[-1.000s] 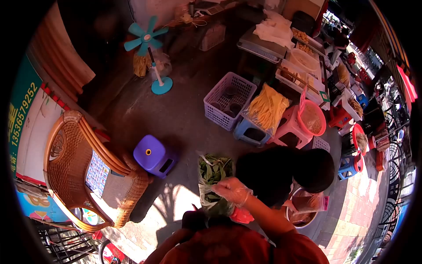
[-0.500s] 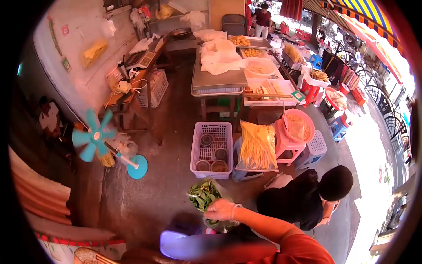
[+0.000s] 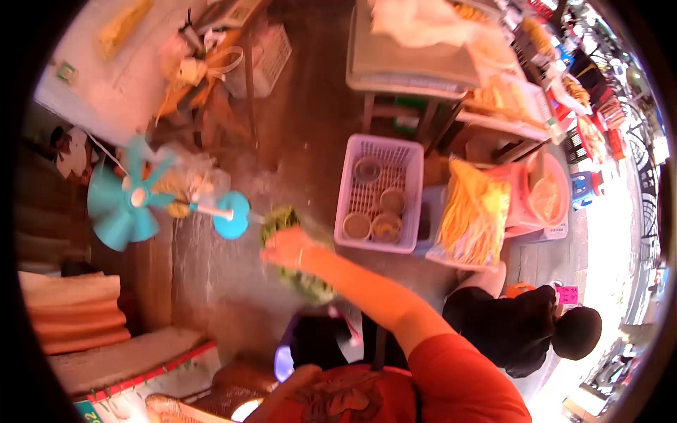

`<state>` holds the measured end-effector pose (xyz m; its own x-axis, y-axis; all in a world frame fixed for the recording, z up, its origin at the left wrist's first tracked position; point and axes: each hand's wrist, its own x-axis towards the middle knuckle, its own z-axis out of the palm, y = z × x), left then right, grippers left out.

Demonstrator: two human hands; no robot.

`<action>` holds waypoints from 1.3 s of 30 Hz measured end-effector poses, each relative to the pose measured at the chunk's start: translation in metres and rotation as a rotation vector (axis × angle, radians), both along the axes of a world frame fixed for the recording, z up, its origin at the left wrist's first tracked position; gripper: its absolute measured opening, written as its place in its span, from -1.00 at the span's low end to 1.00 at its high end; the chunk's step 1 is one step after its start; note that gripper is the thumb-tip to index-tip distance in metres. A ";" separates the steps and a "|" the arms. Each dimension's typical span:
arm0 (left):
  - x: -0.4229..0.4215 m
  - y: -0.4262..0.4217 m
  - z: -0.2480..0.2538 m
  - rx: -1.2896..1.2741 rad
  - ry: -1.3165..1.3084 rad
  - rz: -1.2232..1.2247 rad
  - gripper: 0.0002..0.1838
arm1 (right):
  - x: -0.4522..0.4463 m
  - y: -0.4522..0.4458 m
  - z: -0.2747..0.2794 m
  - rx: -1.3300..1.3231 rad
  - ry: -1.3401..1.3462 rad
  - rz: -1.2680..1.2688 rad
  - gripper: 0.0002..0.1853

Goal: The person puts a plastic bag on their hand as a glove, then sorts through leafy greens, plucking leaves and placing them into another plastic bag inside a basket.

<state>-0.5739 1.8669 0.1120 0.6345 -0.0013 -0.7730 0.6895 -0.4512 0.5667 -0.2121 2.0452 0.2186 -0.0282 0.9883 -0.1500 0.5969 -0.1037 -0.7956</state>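
A bunch of green leaves [image 3: 307, 285] was held over the grey floor [image 3: 211, 289], to the left of the middle of the view, with leaves showing both above and below the grip. It was gripped from above by the right hand [image 3: 288, 247], whose fingers were closed and clamped around the bunch; the outline was softened by blur. The left arm [image 3: 288, 388] was shown only in part beside the red shirt [image 3: 345, 398], and whether its fingers were apart or together could not be told. Just beyond the leaves, the round base of a turquoise fan [image 3: 137, 197] was seen, with the blades tilted off to the left. To the right of the leaves, a lilac basket [image 3: 374, 247] was set on the floor, and four round tubs [image 3: 393, 201] were contained in it. Beside the basket, a bag of yellow strips [image 3: 471, 211] was placed, and next to that a pink basin [image 3: 557, 187] was seen. Below these, a person in black [image 3: 501, 328] was seen bent low. A purple stool [image 3: 283, 363] was partly hidden near the shirt. Farther back, a table [image 3: 402, 67] was partly covered by a pale sheet [image 3: 423, 25].
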 end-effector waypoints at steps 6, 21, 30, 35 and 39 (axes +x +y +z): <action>0.086 0.082 0.058 0.232 0.066 0.269 -0.70 | 0.026 0.046 -0.083 -0.131 -0.195 -0.035 -0.65; 0.048 0.348 -0.119 0.584 -0.158 0.229 -0.92 | -0.013 0.004 -0.402 -0.877 -0.370 -0.391 -0.64; 0.079 0.368 -0.146 0.558 -0.143 0.201 -0.90 | 0.019 0.039 -0.358 -0.284 -0.423 -0.591 -0.62; 0.088 0.368 -0.153 0.559 -0.168 0.165 -0.88 | -0.001 0.039 -0.325 0.134 -0.286 -0.828 -0.57; 0.087 0.370 -0.155 0.535 -0.207 0.149 -0.92 | -0.103 -0.024 -0.344 0.007 0.314 -0.588 -0.60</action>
<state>-0.4864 2.2369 -0.0429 0.7351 0.4558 -0.5018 0.6671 -0.6179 0.4161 -0.3147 2.0208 -0.1253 0.4743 0.8534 -0.2163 0.1824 -0.3356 -0.9242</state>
